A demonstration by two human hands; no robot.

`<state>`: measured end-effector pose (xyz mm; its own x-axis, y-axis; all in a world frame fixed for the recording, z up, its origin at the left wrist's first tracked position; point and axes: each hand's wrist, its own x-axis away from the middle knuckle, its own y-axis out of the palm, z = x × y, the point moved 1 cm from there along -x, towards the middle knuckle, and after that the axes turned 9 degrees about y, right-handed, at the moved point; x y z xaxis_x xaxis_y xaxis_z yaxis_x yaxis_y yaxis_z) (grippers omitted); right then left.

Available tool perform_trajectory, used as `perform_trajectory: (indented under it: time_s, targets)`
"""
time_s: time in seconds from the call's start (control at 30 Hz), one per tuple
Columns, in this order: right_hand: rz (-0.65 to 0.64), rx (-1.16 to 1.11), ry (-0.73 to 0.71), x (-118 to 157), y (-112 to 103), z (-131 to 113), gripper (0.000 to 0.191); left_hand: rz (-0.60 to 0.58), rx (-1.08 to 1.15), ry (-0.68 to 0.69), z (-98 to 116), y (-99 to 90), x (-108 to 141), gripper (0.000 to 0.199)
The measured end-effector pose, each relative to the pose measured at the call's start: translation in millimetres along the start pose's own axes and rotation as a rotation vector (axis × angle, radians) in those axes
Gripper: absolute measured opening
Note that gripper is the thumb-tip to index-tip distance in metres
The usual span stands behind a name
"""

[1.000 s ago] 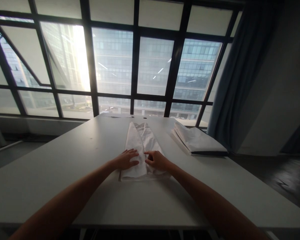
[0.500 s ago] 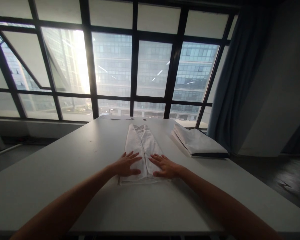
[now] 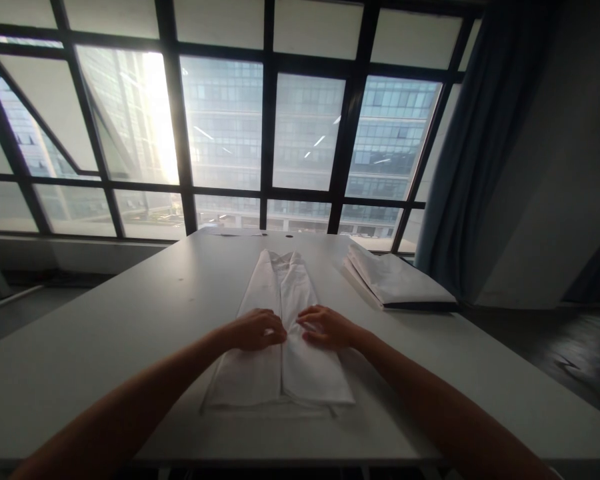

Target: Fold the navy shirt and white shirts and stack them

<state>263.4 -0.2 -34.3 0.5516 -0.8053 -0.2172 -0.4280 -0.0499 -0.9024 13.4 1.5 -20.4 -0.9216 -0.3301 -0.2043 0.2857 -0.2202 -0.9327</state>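
On the table lies a folded white garment [image 3: 313, 380], long and narrow. Its collar-like end points toward the window, and its two sides meet along a line down the middle. My left hand [image 3: 255, 330] rests on it just left of that line, thumb and fingers closed on the cloth. Opposite, right of the line, my right hand [image 3: 330, 327] has bent fingers gripping the cloth near a raised crease. Both hands partly cover the middle of the garment. The wide hem lies flat on the near side of my hands.
A white table [image 3: 145, 333] reaches to the window [image 3: 225, 127]. On its right side lies a stack of folded white cloth [image 3: 400, 280] with a dark lower edge. A blue curtain [image 3: 460, 173] hangs at the right. A thin pale sheet [image 3: 235, 232] lies at the far edge.
My hands have gone from flat with spread fingers to bent and closed on the cloth. The garment's near end now reaches farther toward me and spreads wider.
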Motion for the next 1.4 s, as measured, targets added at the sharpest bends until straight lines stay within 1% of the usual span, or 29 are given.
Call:
perform_trajectory:
  time_s: [0.07, 0.13, 0.17, 0.23, 0.3, 0.33, 0.37, 0.43, 0.47, 0.53, 0.57, 0.63, 0.73, 0.8, 0.83, 0.93, 1.0, 1.13, 1.23, 1.3, 1.4]
  targets:
    - [0.041, -0.032, 0.007, -2.1, 4.1, -1.2, 0.033, 0.080, -0.019, -0.016, -5.9, 3.4, -2.4, 0.042]
    - [0.112, 0.012, 0.040, -5.1, 8.4, -0.1, 0.036, 0.105, -0.073, -0.015, -13.1, 11.3, -3.1, 0.046]
    - [0.126, 0.050, 0.052, -6.6, 10.4, 1.5, 0.040, 0.084, -0.094, -0.023, -15.9, 15.8, -2.8, 0.051]
    - [0.104, 0.096, 0.055, -8.9, 13.0, 6.4, 0.043, -0.004, -0.097, -0.076, -17.8, 23.4, -1.8, 0.056]
    - [0.070, 0.065, 0.045, -9.9, 12.9, 11.5, 0.035, -0.073, -0.063, -0.111, -13.3, 26.1, -1.3, 0.057]
    - [0.076, 0.036, 0.046, -10.1, 11.8, 13.4, 0.031, -0.088, -0.042, -0.092, -9.0, 25.4, -1.6, 0.056]
    - [0.101, 0.014, 0.053, -10.2, 10.5, 14.7, 0.029, -0.085, -0.018, -0.061, -4.2, 23.6, -2.4, 0.054]
    - [0.149, 0.020, 0.063, -10.4, 8.5, 15.4, 0.027, -0.032, 0.017, -0.015, 3.5, 18.8, -4.9, 0.049]
    - [0.157, 0.043, 0.054, -10.8, 8.2, 14.9, 0.029, 0.010, 0.011, -0.006, 5.2, 16.8, -6.3, 0.048]
    - [0.129, 0.079, 0.017, -11.8, 8.9, 13.7, 0.033, 0.067, -0.036, -0.012, 3.6, 16.2, -8.8, 0.050]
    - [0.105, 0.077, 0.008, -12.5, 9.6, 13.6, 0.031, 0.064, -0.059, -0.015, 0.8, 18.2, -9.5, 0.053]
    - [0.092, 0.052, 0.018, -14.7, 11.1, 15.8, 0.028, 0.001, -0.064, -0.017, -6.1, 25.8, -9.6, 0.061]
    - [0.064, 0.084, 0.022, -23.4, 15.8, 25.7, 0.036, -0.055, -0.033, -0.037, -12.8, 38.2, -7.8, 0.063]
    - [-0.003, 0.134, 0.040, -36.4, 20.3, 36.4, 0.047, -0.057, -0.040, -0.043, -12.9, 42.4, -6.6, 0.065]
    - [-0.040, 0.154, 0.070, -45.4, 22.2, 42.8, 0.050, -0.058, -0.045, -0.044, -12.0, 43.0, -6.2, 0.065]
    - [-0.137, 0.199, 0.217, -80.7, 24.7, 63.9, 0.054, -0.055, -0.051, -0.050, -7.5, 40.6, -5.6, 0.065]
    - [-0.169, 0.223, 0.324, -106.4, 23.9, 79.5, 0.057, -0.053, -0.048, -0.054, -4.6, 38.1, -5.5, 0.066]
    - [-0.170, 0.253, 0.483, -149.3, 21.4, 113.0, 0.062, -0.072, -0.047, -0.071, -3.0, 36.7, -6.5, 0.067]
    - [-0.153, 0.270, 0.547, -170.4, 20.6, 133.2, 0.063, -0.062, -0.059, -0.076, -4.8, 38.7, -7.6, 0.067]
    - [-0.143, 0.278, 0.582, -179.6, 20.4, 140.2, 0.065, -0.046, -0.066, -0.072, -5.2, 40.8, -7.5, 0.066]
    - [-0.111, 0.334, 0.615, -186.9, 19.2, 139.0, 0.065, -0.036, -0.066, -0.081, -3.6, 43.8, -6.7, 0.067]
